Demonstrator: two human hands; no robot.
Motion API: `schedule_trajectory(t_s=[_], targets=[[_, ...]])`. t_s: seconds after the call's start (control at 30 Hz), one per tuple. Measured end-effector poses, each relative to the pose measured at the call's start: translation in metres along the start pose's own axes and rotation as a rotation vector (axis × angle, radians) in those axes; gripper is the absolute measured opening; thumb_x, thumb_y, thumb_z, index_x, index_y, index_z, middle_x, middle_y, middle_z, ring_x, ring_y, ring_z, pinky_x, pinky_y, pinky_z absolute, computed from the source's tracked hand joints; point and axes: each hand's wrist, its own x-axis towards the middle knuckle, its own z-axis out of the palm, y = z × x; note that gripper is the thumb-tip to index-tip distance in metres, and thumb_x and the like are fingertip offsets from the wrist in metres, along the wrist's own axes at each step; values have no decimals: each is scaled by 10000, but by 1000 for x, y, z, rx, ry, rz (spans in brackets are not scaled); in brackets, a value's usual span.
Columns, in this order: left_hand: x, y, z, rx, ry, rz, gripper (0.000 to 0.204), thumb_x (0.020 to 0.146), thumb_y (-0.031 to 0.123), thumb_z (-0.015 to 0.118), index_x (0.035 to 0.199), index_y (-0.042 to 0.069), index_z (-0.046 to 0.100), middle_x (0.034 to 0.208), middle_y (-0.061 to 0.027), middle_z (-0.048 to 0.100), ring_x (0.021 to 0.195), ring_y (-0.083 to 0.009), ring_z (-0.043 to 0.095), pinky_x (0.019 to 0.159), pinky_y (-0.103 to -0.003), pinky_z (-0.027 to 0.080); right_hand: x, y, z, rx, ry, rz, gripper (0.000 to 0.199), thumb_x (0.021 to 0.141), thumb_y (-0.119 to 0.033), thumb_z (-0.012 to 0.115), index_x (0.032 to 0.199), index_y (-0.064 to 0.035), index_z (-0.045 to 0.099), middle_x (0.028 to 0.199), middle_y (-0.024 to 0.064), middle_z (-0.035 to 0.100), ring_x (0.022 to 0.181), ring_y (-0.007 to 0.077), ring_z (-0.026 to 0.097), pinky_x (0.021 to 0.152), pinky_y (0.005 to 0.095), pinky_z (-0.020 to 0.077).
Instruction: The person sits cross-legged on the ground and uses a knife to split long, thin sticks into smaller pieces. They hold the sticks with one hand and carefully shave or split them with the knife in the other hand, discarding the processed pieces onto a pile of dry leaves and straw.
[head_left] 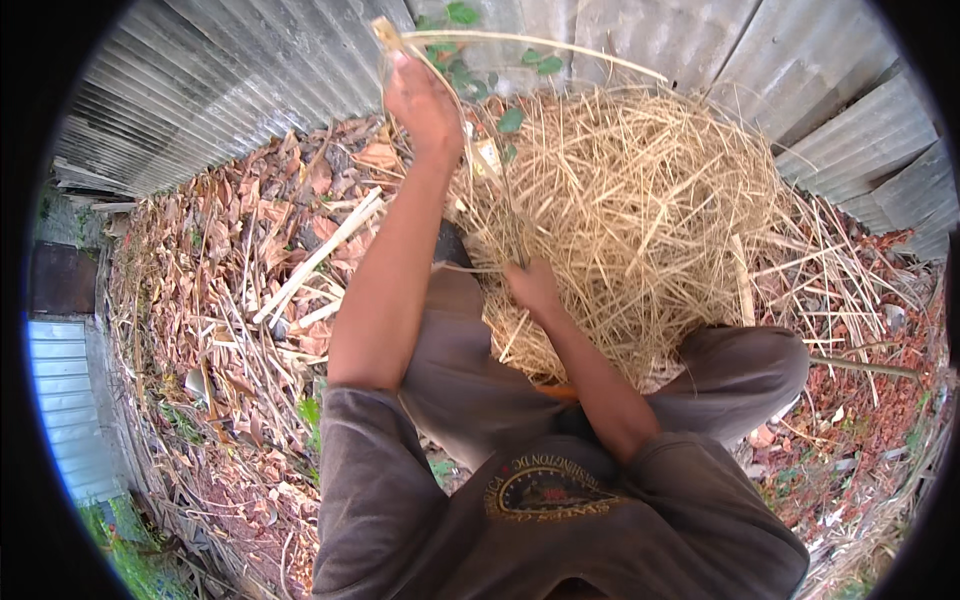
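Stretched out ahead, my left hand (pixel 425 108) is closed round the upper end of a pale bamboo strip (pixel 386 36). From that end a long thin sliver (pixel 540 42) arcs off to the right, in front of the metal sheets. The strip slants down from the left hand toward my right hand (pixel 532 288). That hand is a fist above my lap, at the near left edge of the shavings. A thin dark blade, seemingly a knife (pixel 518 232), sticks up out of it; its handle is hidden by the fingers. A big heap of straw-coloured shavings (pixel 640 200) lies before my legs.
Corrugated metal sheets (pixel 240 75) wall off the far side. Dry brown leaves (pixel 220 240) cover the ground to the left, with several pale split sticks (pixel 318 258) on them. A green leafy plant (pixel 462 72) grows by the wall. Reddish debris (pixel 850 410) lies right.
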Motion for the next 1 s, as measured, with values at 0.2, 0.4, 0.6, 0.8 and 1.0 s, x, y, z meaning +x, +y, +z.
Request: schedule_trajectory(t_s=[0.2,0.4,0.6,0.8,1.0], targets=[[-14,-1,21,50,-36,51,420,1007,395,436,691,123,389,585,65,332,480,-44,302,419,-240,249,7,51,6,13,51,-194,223,793,-139,588,620,-1,556,515,63,523,436,141,469,424,335,355],[-13,-8,26,117,-78,111,459,1015,403,412,716,68,506,604,76,387,557,-27,325,501,-226,259,23,93,-26,-446,128,4,268,779,-233,603,712,26,601,597,134,579,521,244,563,515,394,450],[-11,-7,24,76,-49,108,440,1025,367,403,813,30,590,620,68,465,580,-26,381,514,-229,306,22,-4,-97,-748,-117,-73,222,831,-227,563,880,-16,611,644,129,619,579,262,635,564,396,518],[-16,-8,33,166,-45,144,428,1023,372,404,767,53,527,627,56,481,575,-26,390,503,-226,318,-1,-61,-71,266,-384,76,185,846,-92,544,693,-92,440,455,-20,365,365,86,363,367,241,304],[-11,-15,27,240,-21,89,464,1026,343,409,641,86,370,567,67,354,552,-42,309,488,-264,276,12,92,-21,-261,80,-34,263,842,-163,565,603,-87,485,488,36,480,380,115,431,369,275,331]])
